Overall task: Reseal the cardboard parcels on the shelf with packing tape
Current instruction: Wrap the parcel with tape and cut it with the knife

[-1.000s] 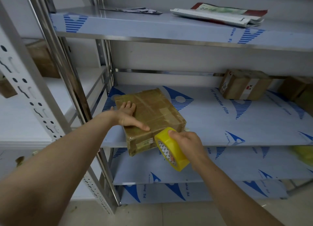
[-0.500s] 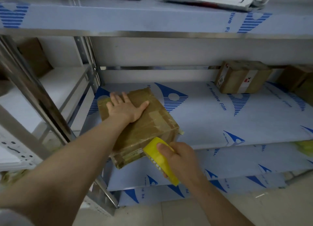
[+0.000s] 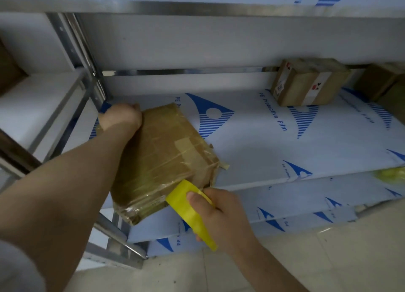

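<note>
Since half a second earlier, the left hand [image 3: 120,118] had slid from lying flat on top of the parcel [image 3: 162,160] to its far left corner, where the fingers curled over the edge and gripped it. The metal shelf [image 3: 274,142], covered in white film with blue print, carried the brown, tape-wrapped parcel at its front left. The parcel's near end jutted past the shelf's front edge. A second cardboard parcel [image 3: 306,83] sat well apart at the back right. The right hand [image 3: 221,215] was clamped around a yellow tape roll [image 3: 188,206], thumb on its outer face, the roll touching the parcel's near edge.
</note>
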`<state>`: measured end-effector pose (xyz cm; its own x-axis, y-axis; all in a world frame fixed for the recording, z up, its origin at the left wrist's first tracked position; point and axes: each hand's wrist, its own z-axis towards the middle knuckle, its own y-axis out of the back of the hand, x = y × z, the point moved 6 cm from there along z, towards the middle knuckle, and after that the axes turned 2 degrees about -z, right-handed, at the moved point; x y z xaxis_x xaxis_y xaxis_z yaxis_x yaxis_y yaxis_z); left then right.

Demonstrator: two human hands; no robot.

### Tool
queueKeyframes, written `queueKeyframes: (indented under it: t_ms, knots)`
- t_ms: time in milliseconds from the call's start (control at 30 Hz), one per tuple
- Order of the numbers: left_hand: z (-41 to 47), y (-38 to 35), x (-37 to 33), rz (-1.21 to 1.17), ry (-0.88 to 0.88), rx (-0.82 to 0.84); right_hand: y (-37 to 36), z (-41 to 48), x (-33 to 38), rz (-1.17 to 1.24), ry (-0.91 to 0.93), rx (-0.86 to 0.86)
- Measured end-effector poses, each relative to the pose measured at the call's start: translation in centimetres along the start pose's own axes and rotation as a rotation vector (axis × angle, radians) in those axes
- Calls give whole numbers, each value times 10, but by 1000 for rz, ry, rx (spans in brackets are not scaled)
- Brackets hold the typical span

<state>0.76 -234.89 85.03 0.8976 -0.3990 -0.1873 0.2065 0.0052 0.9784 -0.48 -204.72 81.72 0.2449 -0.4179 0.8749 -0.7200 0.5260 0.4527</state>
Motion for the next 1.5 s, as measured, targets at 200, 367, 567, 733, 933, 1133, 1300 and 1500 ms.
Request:
queueKeyframes:
  t_ms: [200, 367, 567, 733, 933, 1133, 1300, 1500]
  knots:
    - [-36, 10, -27, 156, -167, -38, -1, -2, 0, 90, -39, -39]
    - [-99, -14, -32, 46, -184, 287, -1, -5, 5, 159, -70, -23]
    - [-152, -13, -38, 6, -356, 383, 5, -10, 16, 71, -4, -62]
    - [-150, 2, -42, 124, -433, 287, 1, -12, 17, 66, -34, -49]
    - [-91, 16, -22, 96, -353, 102, 3, -13, 19, 7, -43, -53]
    - [-44, 4, -4, 123, -123, 155, 1, -11, 14, 27, -67, -33]
    - [-34, 7, -15, 142, -125, 44, 0, -9, 11, 0, -63, -65]
    - [-57, 11, -28, 276, -250, -25, 0, -11, 12, 75, -80, -58]
